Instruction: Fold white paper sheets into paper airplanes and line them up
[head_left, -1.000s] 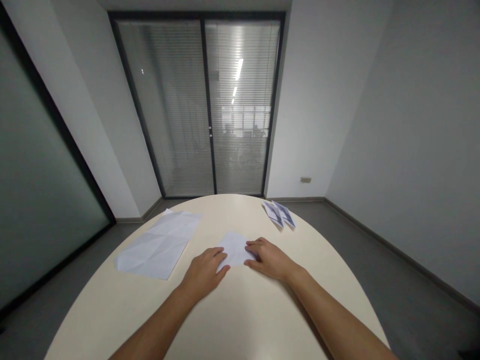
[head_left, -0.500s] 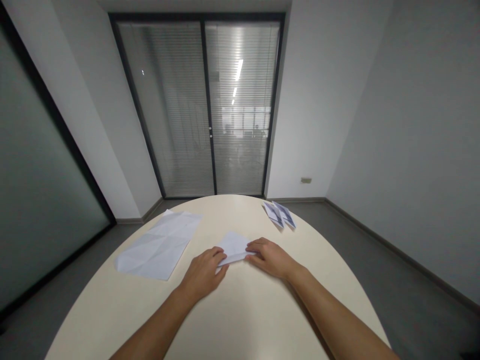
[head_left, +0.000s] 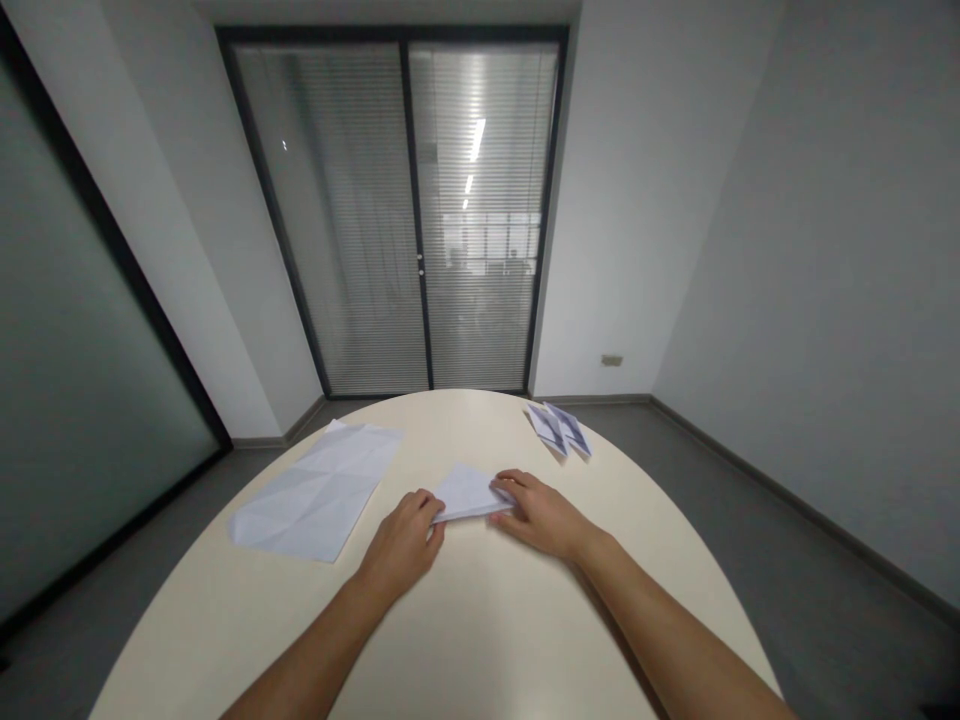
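Observation:
A small folded sheet of white paper [head_left: 466,493] lies on the round table [head_left: 450,640] in front of me, its top pointed and its near edge folded into a strip. My left hand [head_left: 405,540] pinches its left corner between thumb and fingers. At the right corner, my right hand [head_left: 536,512] grips the paper the same way, thumb below and fingers above. The parts of both corners under my fingers are hidden.
To the left lies a larger creased white sheet [head_left: 319,490]. A folded paper piece with dark printed patches [head_left: 559,430] rests near the table's far right edge. Beyond the table stand a glass door with blinds [head_left: 480,330] and a white wall [head_left: 622,250].
My left hand has shifted slightly left and up to the paper's corner. The near folded edge now looks straighter and more level. My right hand has barely moved.

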